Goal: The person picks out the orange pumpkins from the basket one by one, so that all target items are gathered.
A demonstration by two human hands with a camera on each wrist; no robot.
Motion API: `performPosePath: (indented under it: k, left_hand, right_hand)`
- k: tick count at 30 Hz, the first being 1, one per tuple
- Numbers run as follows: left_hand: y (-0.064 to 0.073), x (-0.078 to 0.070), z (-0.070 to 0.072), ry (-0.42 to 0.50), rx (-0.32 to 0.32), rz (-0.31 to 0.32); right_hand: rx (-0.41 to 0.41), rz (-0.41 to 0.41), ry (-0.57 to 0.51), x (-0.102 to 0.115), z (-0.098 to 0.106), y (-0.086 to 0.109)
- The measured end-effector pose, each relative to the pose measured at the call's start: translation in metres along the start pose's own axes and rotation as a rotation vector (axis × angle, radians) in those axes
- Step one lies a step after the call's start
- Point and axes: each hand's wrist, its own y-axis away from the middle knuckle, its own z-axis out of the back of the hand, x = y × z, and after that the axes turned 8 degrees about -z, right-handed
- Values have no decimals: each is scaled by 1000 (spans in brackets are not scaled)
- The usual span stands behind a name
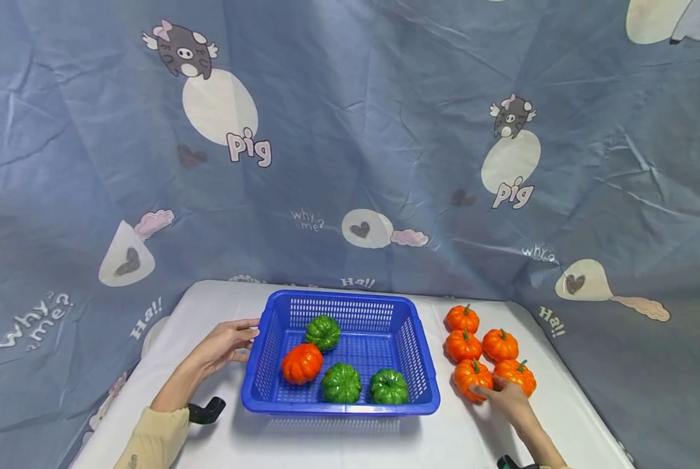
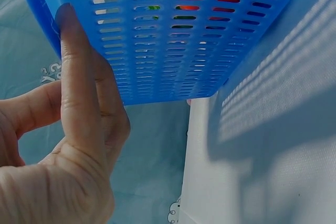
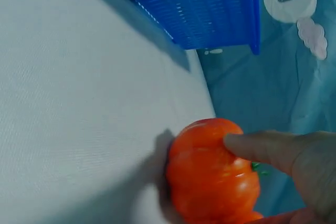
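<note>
A blue plastic basket (image 1: 341,409) stands on the white table, with three green ribbed pumpkins (image 1: 341,383) and one orange-red pumpkin (image 1: 302,363) inside. My left hand (image 1: 223,345) is at the basket's left side. Its fingers are extended, and a fingertip touches the wall just under the rim in the left wrist view. On the right, my right hand (image 1: 510,398) grips the front-left orange pumpkin (image 1: 470,378) of a small group. The thumb (image 3: 257,148) presses on its side in the right wrist view; the other fingers are mostly hidden.
Several more orange pumpkins with green stems, such as the back one (image 1: 462,318), sit right of the basket. One orange pumpkin (image 1: 519,375) lies close beside my right hand. A blue-grey printed curtain (image 1: 350,163) hangs behind the white table (image 1: 209,306).
</note>
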Motion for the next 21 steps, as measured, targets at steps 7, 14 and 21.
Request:
performPosePath:
  k: [7,14,21]
  left_hand:
    - [-1,-1,-1,7,-7,-3]
    - [-3,2,0,6,-10,-3]
    - [-2,3,0,5,-5,-6]
  right_hand:
    - [-92,99,54,29,15,12]
    - [9,218,-45,84,18,25]
    - [121,376,-73,147,-7,35]
